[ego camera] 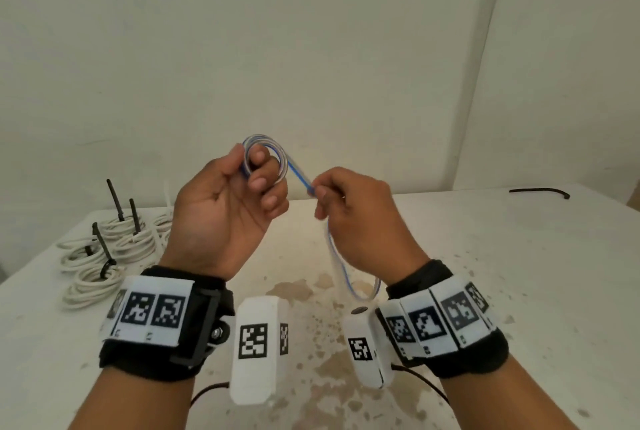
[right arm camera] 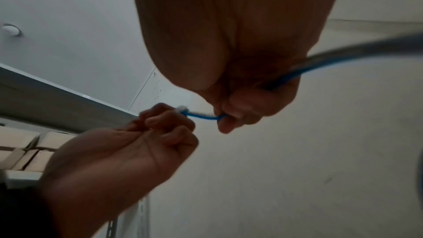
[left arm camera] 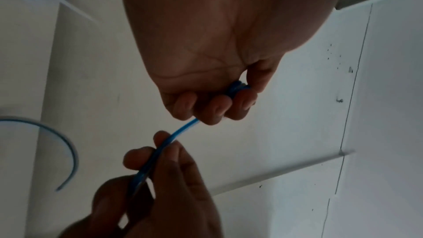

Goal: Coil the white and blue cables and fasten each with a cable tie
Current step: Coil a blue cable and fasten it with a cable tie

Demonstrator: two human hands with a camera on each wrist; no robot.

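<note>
A thin white and blue cable (ego camera: pixel 298 176) is held up in the air above the table by both hands. My left hand (ego camera: pixel 239 194) grips a small coil (ego camera: pixel 277 156) of it, wound round the index finger and pinched by the thumb. My right hand (ego camera: pixel 346 208) pinches the strand a short way to the right of the coil. From there the cable (ego camera: pixel 341 267) hangs down in a loop past the right wrist. The left wrist view shows the coil (left arm camera: pixel 238 88) between the fingers (left arm camera: pixel 214 109) and the strand (left arm camera: pixel 181 129) running to the right hand (left arm camera: pixel 160 169). The right wrist view shows the strand (right arm camera: pixel 201 116) between both hands.
Several coiled white cables (ego camera: pixel 104 256), fastened with black cable ties (ego camera: pixel 116 201), lie at the table's back left. One loose black tie (ego camera: pixel 540 191) lies at the far right. The white table (ego camera: pixel 519 274) is stained in the middle. A wall stands close behind.
</note>
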